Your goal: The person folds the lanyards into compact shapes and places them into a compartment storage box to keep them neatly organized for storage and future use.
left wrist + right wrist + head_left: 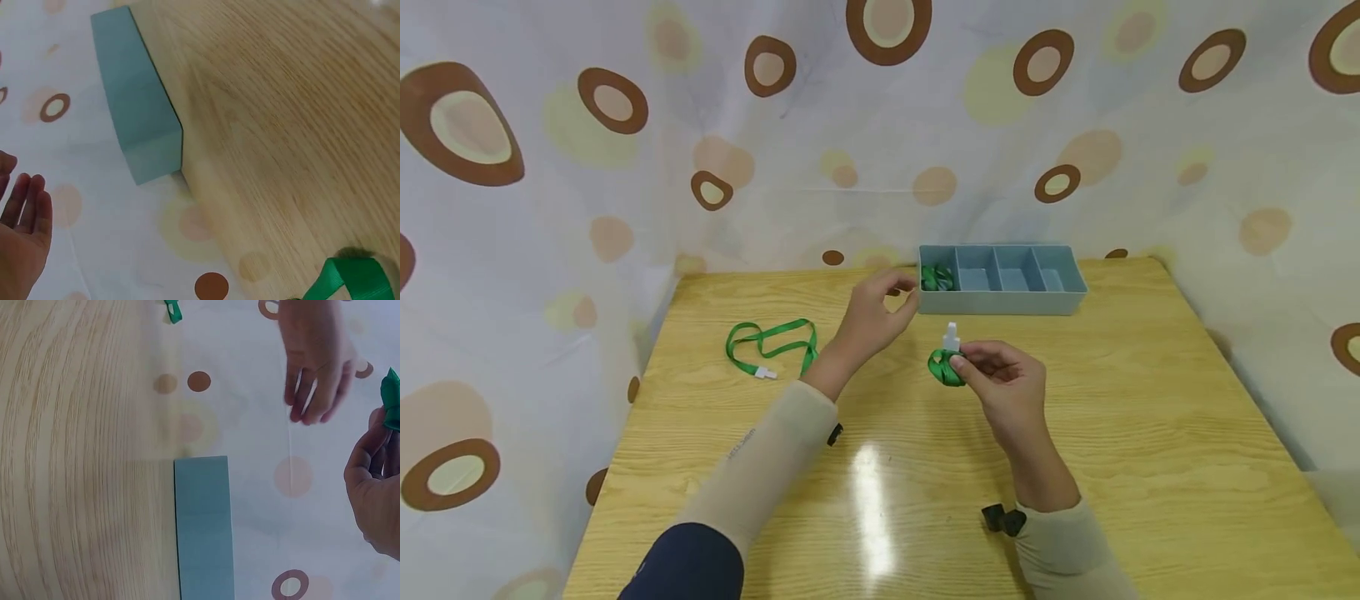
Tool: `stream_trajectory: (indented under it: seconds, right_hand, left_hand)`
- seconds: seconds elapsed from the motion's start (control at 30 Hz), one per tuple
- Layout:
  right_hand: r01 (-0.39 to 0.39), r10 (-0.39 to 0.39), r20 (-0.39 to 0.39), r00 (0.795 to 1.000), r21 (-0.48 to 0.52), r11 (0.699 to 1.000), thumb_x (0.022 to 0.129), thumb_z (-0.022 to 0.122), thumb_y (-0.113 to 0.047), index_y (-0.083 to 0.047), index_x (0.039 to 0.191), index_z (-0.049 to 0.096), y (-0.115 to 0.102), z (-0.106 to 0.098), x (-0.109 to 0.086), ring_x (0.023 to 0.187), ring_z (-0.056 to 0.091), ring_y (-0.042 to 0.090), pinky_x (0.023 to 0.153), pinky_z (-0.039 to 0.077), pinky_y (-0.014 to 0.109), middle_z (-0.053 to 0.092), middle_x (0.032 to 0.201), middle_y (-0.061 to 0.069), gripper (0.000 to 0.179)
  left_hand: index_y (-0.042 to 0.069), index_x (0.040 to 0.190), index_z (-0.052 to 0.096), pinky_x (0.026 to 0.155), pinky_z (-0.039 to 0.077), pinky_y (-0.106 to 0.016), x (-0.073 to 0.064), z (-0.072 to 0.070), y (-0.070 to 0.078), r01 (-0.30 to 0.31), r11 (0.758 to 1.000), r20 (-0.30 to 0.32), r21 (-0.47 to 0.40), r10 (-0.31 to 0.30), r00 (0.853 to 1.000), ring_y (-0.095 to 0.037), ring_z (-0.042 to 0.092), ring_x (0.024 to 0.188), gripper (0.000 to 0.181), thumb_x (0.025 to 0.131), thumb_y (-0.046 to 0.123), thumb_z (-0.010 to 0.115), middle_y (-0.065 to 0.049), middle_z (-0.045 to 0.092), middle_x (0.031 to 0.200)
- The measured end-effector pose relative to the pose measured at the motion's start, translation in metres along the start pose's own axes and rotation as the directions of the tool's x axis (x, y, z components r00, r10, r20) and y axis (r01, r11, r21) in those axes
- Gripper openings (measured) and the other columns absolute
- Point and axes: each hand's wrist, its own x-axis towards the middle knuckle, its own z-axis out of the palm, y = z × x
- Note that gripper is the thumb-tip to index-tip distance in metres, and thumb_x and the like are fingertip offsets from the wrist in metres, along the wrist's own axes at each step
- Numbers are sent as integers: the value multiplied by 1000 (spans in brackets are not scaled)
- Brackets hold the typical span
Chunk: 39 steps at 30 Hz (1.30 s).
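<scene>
My right hand (1009,385) pinches a wound-up green lanyard (946,370) between thumb and fingers, its white plastic clip (952,337) pointing up. In the right wrist view, part of this green bundle (391,403) shows at the right edge. My left hand (880,313) holds nothing; its fingers are loosely bent, with the tips at the left end of a blue-grey divided box (1000,303). Another green ribbon bundle (936,278) lies in the box's leftmost compartment. On the table to the left, a loosely looped green lanyard (765,373) with a white clip lies partly behind my left wrist.
The box stands at the back of the wooden table (925,467), against a patterned cloth (820,133) that hangs behind and at both sides. Its other compartments show bare floors. Small black devices (1003,520) are strapped to my wrists.
</scene>
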Motion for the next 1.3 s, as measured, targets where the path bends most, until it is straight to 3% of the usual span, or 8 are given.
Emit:
stream_trajectory:
  seconds: [0.13,0.23,0.5,0.6,0.83,1.0,1.17,1.3]
  right_hand:
    - [-11,11,-5,1000,-5,1000,83,76,1,13,99,67,0,0,-1,74,69,14,69,59,23,72,88,2,22]
    - [-16,16,-14,1000,-13,1000,83,76,0,12,99,68,1,0,-1,74,69,14,68,59,23,72,87,2,21]
    - [38,-38,11,999,17,999,82,76,2,13,99,67,-3,3,1,77,71,14,70,60,25,73,89,3,22]
    - [40,-40,15,999,28,999,82,76,3,13,99,67,-5,3,0,77,70,15,69,59,24,73,89,3,22]
    - [23,-24,8,1000,27,999,83,75,2,13,99,67,-5,0,-3,76,70,16,69,59,25,73,89,3,21]
    - [31,-31,-7,999,24,999,83,75,3,13,99,67,-5,0,0,76,70,15,70,59,24,73,89,2,21]
    - [15,-16,-46,999,-14,1000,83,76,1,12,100,68,-7,-5,7,75,69,14,68,59,23,72,86,1,22]
    - [71,-86,-102,991,-144,987,83,75,3,9,99,71,-14,-10,17,74,69,9,68,57,19,73,86,10,18]
  left_hand:
    - [12,111,67,94,52,-35,12,10,-15,37,995,93,94,-46,995,-18,60,109,16,95,16,64,-6,66,116]
    - [12,111,66,99,50,-32,20,20,-24,59,979,182,194,-95,979,-19,56,115,19,97,23,62,-5,61,122]
    - [5,115,66,91,52,-30,43,41,-42,20,898,318,440,-176,932,-19,59,100,23,99,20,60,-9,61,112]
    - [5,108,68,85,52,-31,45,50,-50,-29,858,337,513,-170,926,-19,57,92,17,99,16,59,-8,59,105]
    - [3,108,69,84,54,-31,43,66,-55,-127,787,327,604,-100,940,-20,59,89,22,102,7,48,-10,61,102]
    - [3,110,69,87,56,-32,42,65,-49,-94,770,333,631,-159,929,-21,64,93,22,101,3,49,-10,65,104]
    - [4,118,65,89,56,-33,36,69,-47,-104,763,343,638,-161,925,-23,65,99,24,100,0,50,-12,64,111]
    - [7,124,60,94,55,-33,32,74,-44,-128,760,361,638,-148,921,-25,64,107,26,101,0,49,-14,61,120]
